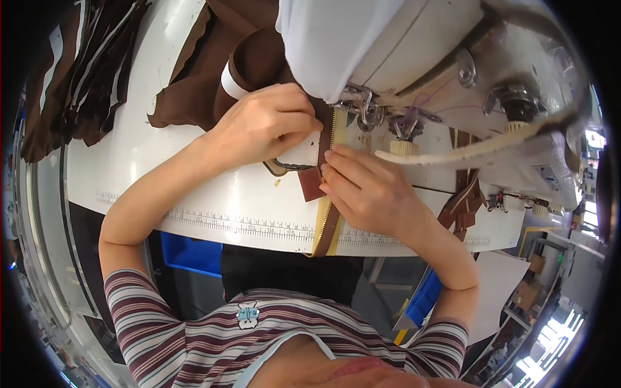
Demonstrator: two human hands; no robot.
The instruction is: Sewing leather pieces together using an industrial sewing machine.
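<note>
A brown zipper tape (pixel 328 229) with gold-coloured metal teeth runs from the sewing machine's presser foot (pixel 352 103) toward the table's front edge, beside a pale yellow strip (pixel 321 213). My left hand (pixel 275 123) is closed, its fingertips pinching the tape's left edge just in front of the foot. Lower down, the closed fingers of my right hand (pixel 369 187) grip the tape, next to a small reddish-brown tab (pixel 312 185). Thread snips (pixel 276 169) appear to lie on the table below my left hand, partly hidden. Brown fabric (pixel 194 97) spreads behind my left hand.
The white sewing machine (pixel 414 52) fills the upper right, with a curved pale guard (pixel 466 152) near my right hand. More zipper pieces and tabs (pixel 462 210) lie at right. Dark fabric strips (pixel 90 71) hang at far left. A ruler (pixel 239 226) marks the front edge; a blue bin (pixel 191 254) sits below.
</note>
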